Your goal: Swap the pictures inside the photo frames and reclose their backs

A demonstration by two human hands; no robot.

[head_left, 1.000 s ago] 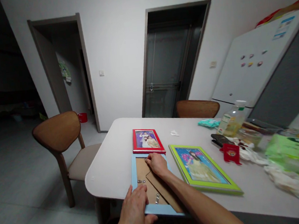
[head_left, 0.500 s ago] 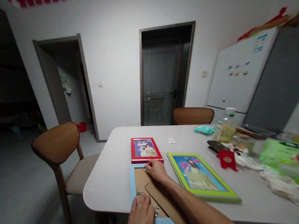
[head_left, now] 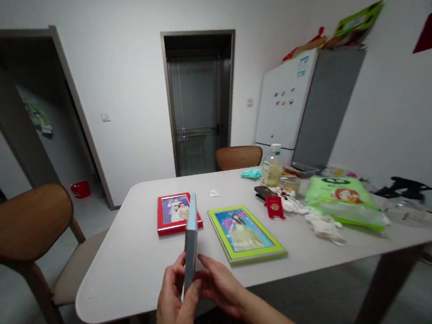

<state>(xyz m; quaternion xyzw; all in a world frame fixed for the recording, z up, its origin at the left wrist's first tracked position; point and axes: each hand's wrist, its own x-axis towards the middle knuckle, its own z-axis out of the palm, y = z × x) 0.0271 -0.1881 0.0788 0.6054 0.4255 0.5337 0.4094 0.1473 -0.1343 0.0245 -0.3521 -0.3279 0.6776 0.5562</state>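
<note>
A light blue picture frame (head_left: 191, 240) stands on edge above the table's front edge, seen nearly side-on, so its faces are hidden. My left hand (head_left: 175, 298) grips its lower part, thumb on the near edge. My right hand (head_left: 220, 286) is at the frame's right side, fingers curled behind it and thumb raised; its fingertips are partly hidden. Beyond the blue frame lies a red picture frame (head_left: 162, 231) with a photo of people, partly covered by it. To the right, a lime green picture frame (head_left: 258, 257) lies face up with a photo of a person in a yellow dress.
On the white table (head_left: 134, 261) at right are a bottle (head_left: 272, 168), a jar (head_left: 290, 183), a dark phone (head_left: 265, 194), a red card (head_left: 274, 207), crumpled tissues (head_left: 324, 227) and a green tissue pack (head_left: 342, 201). Wooden chairs stand at left (head_left: 27, 226) and behind (head_left: 239, 157).
The blue frame, lying with its brown back up before, is now lifted and turned on edge. My right hand has left its far clip and moved to its side. The view has swung right.
</note>
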